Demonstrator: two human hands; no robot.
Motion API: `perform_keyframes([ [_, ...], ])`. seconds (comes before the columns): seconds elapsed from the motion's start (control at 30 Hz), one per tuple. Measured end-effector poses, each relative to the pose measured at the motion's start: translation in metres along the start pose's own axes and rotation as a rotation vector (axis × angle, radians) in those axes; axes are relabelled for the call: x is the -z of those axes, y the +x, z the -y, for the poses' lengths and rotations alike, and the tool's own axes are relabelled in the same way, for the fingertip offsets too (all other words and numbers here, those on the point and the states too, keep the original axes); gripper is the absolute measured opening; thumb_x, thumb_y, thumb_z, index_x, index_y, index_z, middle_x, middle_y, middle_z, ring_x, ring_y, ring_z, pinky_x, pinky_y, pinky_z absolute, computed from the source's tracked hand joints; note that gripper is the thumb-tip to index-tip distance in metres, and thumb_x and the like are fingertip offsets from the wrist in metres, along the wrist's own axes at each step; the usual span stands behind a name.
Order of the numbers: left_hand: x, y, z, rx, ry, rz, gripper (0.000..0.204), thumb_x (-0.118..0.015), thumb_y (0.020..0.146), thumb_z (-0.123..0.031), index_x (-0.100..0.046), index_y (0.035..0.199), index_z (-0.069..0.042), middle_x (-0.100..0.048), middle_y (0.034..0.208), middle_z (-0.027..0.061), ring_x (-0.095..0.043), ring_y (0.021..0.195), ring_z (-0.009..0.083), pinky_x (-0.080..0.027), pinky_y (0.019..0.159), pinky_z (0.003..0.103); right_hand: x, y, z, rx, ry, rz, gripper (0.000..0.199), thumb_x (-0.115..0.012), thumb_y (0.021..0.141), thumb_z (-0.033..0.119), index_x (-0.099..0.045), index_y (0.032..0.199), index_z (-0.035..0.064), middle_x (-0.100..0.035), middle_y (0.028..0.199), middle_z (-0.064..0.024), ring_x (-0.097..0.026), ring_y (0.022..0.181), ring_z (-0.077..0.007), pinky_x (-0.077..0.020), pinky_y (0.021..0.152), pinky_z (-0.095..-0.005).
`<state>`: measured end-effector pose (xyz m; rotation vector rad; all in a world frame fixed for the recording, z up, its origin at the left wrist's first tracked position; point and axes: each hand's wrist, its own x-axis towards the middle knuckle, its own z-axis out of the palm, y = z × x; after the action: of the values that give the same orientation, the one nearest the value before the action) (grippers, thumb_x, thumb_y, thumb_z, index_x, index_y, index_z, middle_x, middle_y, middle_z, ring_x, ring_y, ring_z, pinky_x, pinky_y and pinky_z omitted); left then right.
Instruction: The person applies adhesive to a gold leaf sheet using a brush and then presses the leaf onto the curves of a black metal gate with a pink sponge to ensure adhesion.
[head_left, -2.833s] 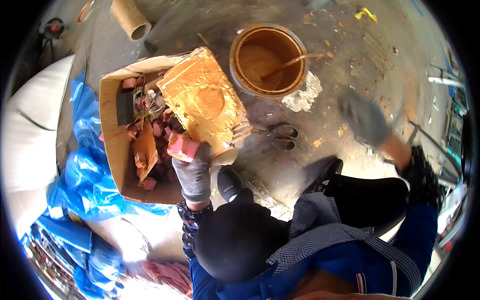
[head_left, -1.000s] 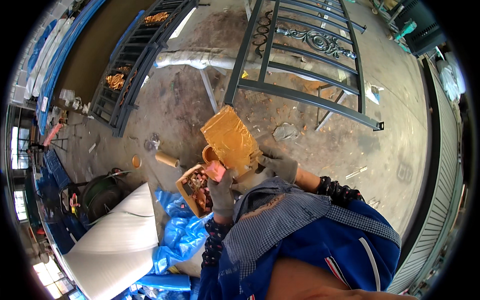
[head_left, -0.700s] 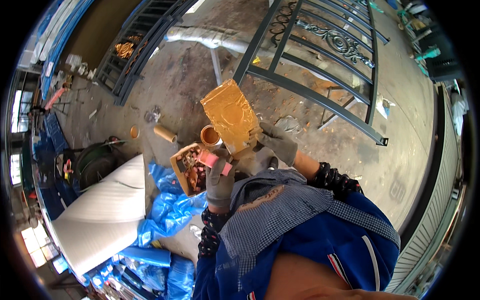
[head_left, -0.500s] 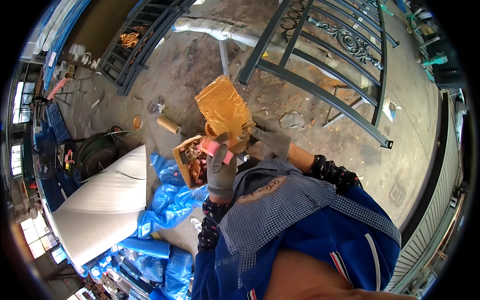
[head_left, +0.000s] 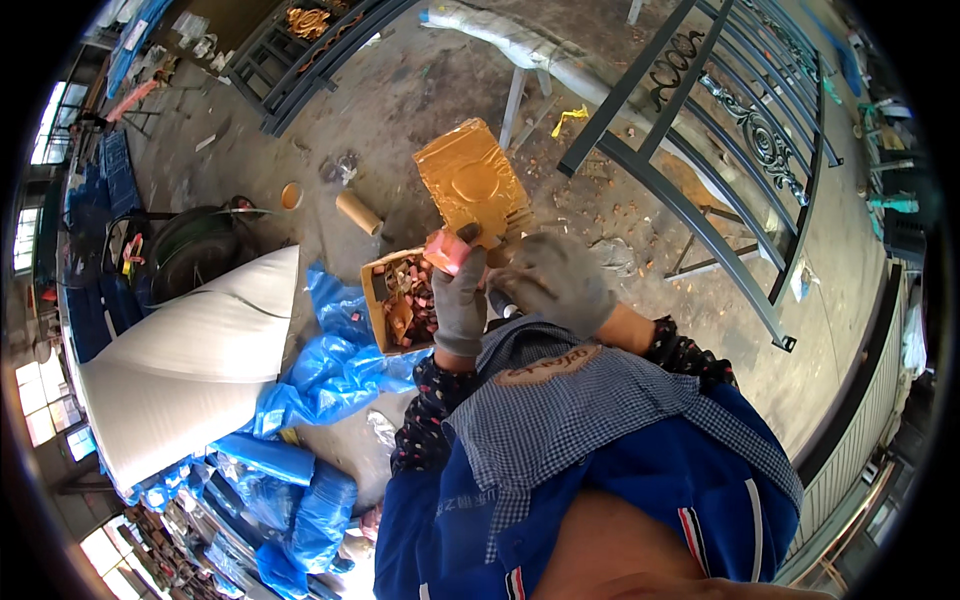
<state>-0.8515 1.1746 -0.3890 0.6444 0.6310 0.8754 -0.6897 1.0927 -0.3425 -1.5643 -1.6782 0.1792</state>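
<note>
My left hand (head_left: 460,312), in a grey work glove, is closed around a pink block-like piece (head_left: 446,251) whose exact kind I cannot make out. Just left of it stands an open cardboard box (head_left: 372,318) filled with small pink and copper-coloured pieces (head_left: 410,290). Beyond both hands is a gold, crinkled flat piece (head_left: 475,180) with a round raised shape. My right hand (head_left: 562,285), also gloved, is close to the left one, right of the pink piece. Motion smears its fingers, so their grip cannot be read.
A cardboard tube (head_left: 358,212) lies on the concrete floor. Blue plastic sheeting (head_left: 335,390) and a large pale sheet (head_left: 190,370) are on the left. A dark metal railing (head_left: 690,215) extends at the right. A wrapped long bundle (head_left: 510,45) and another railing (head_left: 320,75) stand farther back.
The view has shifted, so surroundings sit differently in the picture. My right hand has moved from the gold piece's edge toward my left hand. The pink piece stays in my left hand.
</note>
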Motion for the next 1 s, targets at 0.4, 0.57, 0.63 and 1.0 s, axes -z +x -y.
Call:
perform_keyframes([
  [0.4,-0.022,0.072,-0.006,-0.085,0.169,-0.053,0.057,-0.06,0.099,-0.031,-0.041,0.142,0.002,-0.056,0.128,0.0118,-0.058,0.116,0.0214,-0.048,0.101,0.035,-0.045,0.068,-0.038,-0.15,0.211,0.067,0.057,-0.074,0.074,0.018,-0.049,0.122,0.0,-0.059,0.109,-0.0219,-0.062,0.093,-0.0422,-0.0505,0.078,-0.0479],
  [0.57,-0.052,0.104,-0.007,-0.175,0.168,-0.037,0.064,-0.063,0.098,-0.036,-0.04,0.144,0.002,-0.055,0.129,0.0102,-0.058,0.114,0.0192,-0.048,0.099,0.033,-0.023,0.101,-0.07,-0.119,0.275,0.024,0.054,-0.075,0.074,0.016,-0.05,0.12,0.0017,-0.06,0.107,-0.0206,-0.063,0.092,-0.0404,-0.0508,0.076,-0.0468],
  [0.63,-0.061,0.117,-0.004,-0.231,0.139,-0.02,0.067,-0.064,0.096,-0.039,-0.04,0.143,0.002,-0.055,0.128,0.009,-0.058,0.114,0.0182,-0.048,0.099,0.032,-0.007,0.113,-0.081,-0.109,0.286,0.001,0.054,-0.076,0.074,0.015,-0.051,0.12,0.0024,-0.06,0.105,-0.0196,-0.063,0.091,-0.0384,-0.0512,0.075,-0.0452],
  [1.0,-0.072,0.181,0.0,-0.235,0.346,-0.148,0.034,-0.052,0.102,-0.011,-0.054,0.133,0.001,-0.058,0.13,0.0087,-0.059,0.117,0.023,-0.051,0.097,0.033,0.097,0.111,-0.177,-0.46,0.96,-0.165,0.037,-0.068,0.09,0.015,-0.054,0.122,0.0002,-0.062,0.105,-0.01,-0.063,0.08,-0.0158,-0.0537,0.07,-0.0289],
])
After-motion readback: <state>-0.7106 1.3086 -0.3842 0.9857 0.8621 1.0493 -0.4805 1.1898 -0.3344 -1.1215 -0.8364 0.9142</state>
